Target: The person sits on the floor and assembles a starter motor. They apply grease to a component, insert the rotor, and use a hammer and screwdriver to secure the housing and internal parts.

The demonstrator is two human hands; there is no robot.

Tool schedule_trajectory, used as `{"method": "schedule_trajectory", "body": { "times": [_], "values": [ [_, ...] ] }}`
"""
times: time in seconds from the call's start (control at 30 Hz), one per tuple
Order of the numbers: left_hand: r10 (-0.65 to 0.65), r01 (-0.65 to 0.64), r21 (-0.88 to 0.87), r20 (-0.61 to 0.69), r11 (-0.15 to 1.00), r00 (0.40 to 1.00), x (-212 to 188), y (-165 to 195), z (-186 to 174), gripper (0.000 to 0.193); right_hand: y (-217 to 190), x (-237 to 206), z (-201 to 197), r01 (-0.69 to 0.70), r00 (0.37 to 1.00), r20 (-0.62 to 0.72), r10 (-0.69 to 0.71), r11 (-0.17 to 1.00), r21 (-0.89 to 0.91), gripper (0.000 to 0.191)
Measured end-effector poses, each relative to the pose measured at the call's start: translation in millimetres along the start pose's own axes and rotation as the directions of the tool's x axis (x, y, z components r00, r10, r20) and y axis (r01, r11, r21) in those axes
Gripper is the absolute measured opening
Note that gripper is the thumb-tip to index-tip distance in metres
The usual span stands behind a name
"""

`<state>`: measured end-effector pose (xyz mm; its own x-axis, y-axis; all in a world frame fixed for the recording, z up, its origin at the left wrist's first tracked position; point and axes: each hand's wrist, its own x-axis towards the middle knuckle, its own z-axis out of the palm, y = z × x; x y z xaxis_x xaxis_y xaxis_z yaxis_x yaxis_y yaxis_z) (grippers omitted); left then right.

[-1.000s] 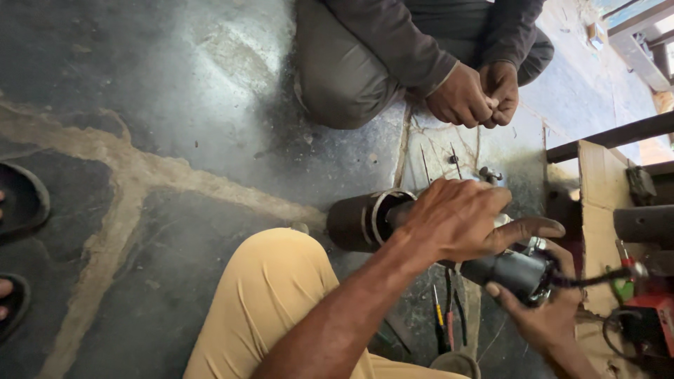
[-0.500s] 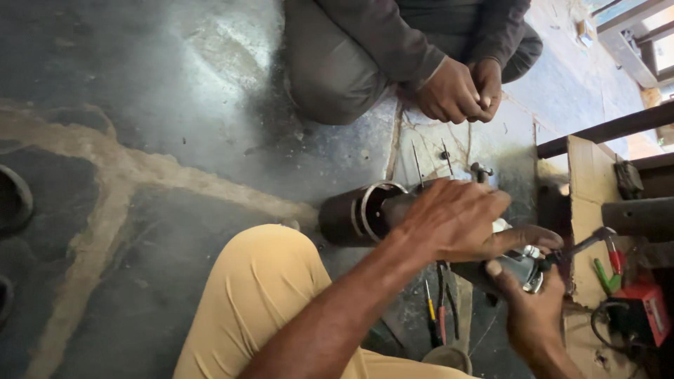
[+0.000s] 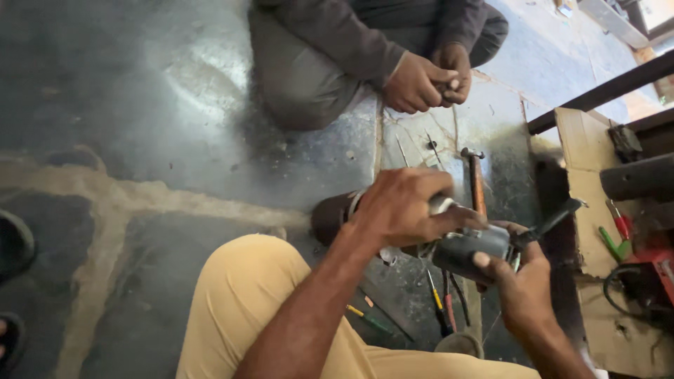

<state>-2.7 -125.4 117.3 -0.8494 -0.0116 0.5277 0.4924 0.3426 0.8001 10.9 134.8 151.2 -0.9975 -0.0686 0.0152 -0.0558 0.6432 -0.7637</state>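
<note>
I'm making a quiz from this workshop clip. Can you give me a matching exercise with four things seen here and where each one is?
Things:
1. hammer
2. grey motor part
3. red and green screwdrivers
4. dark cylinder

Places:
A. on the cardboard at the right
B. held between the left hand and the right hand
C. on the floor beyond the hands, head pointing away
D. on the floor beside the yellow-trousered knee, partly behind the left hand

Pairs: 1-C, 2-B, 3-A, 4-D
</note>
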Motion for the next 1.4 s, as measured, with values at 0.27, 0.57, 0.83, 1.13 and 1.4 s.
{"method": "schedule_trajectory", "body": {
  "times": [0.27,0.57,0.83,1.13,1.4],
  "values": [
    [-0.008,0.001,-0.078,-0.093,0.997,0.996,2.4,-9.2,-6.2,0.055,-10.1,14.3,2.3,0.198,0.98,0.04,-0.195,0.972,-0.125,0.061],
    [-0.138,0.126,-0.151,-0.072,0.98,0.988,5.3,-20.0,-10.8,0.062,-26.9,21.4,4.7,0.243,0.969,0.106,-0.222,0.932,-0.269,0.072],
    [-0.229,0.219,-0.145,-0.062,0.965,0.971,12.5,-23.5,-13.2,0.066,-57.9,55.8,-8.0,0.418,0.864,0.462,-0.203,0.801,-0.429,0.1],
    [-0.239,0.219,-0.175,-0.098,0.96,0.966,7.6,-31.3,-17.7,0.071,-97.6,74.9,4.7,0.222,0.869,0.449,0.208,0.647,-0.729,0.112],
    [-0.247,0.234,-0.224,-0.033,0.946,0.968,6.9,-36.2,-11.2,0.082,-96.4,86.7,9.7,0.256,0.842,0.49,0.225,0.633,-0.731,0.118]
  ]
}}
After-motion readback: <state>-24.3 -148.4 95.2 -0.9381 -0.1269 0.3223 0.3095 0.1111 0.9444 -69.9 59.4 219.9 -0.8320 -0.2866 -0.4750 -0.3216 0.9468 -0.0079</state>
